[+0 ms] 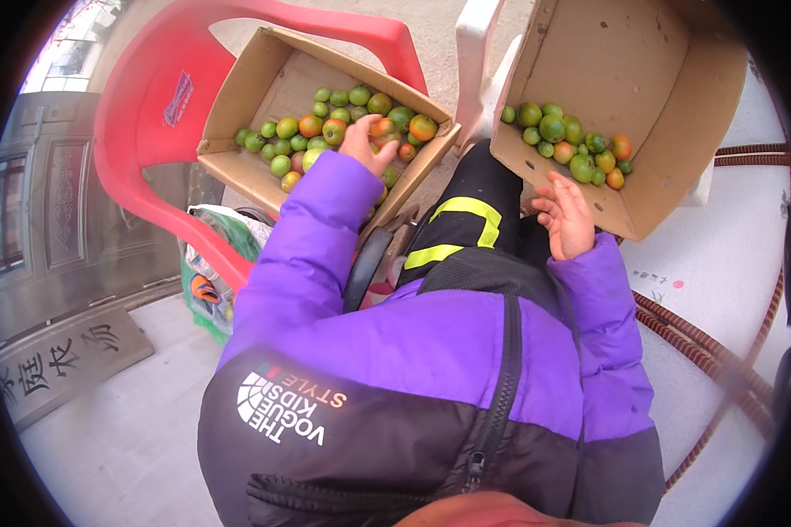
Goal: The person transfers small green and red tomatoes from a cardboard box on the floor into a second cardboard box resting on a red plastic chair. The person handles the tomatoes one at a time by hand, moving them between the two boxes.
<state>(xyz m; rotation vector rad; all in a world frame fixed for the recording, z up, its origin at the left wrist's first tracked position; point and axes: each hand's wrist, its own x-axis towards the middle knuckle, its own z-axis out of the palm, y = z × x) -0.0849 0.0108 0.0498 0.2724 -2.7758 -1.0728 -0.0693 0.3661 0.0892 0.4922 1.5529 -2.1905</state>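
My left hand [366,145] reaches into the left cardboard box [235,97], among green and orange-red tomatoes [286,127]. Its fingertips are blurred over an orange tomato; whether they grip it is unclear. My right hand [562,215] is open and empty, palm turned up with loosely curved fingers, just beside the lower left edge of the right cardboard box [628,70]. That tilted box holds a cluster of mostly green tomatoes [551,127], with some orange ones.
A red plastic armchair [141,132] surrounds the left box. A white chair [474,53] stands by the right box. A green bag [202,299] of mixed items sits at left, near a grey metal door [53,202]. Brown ribbed lines [703,356] cross the white surface at right.
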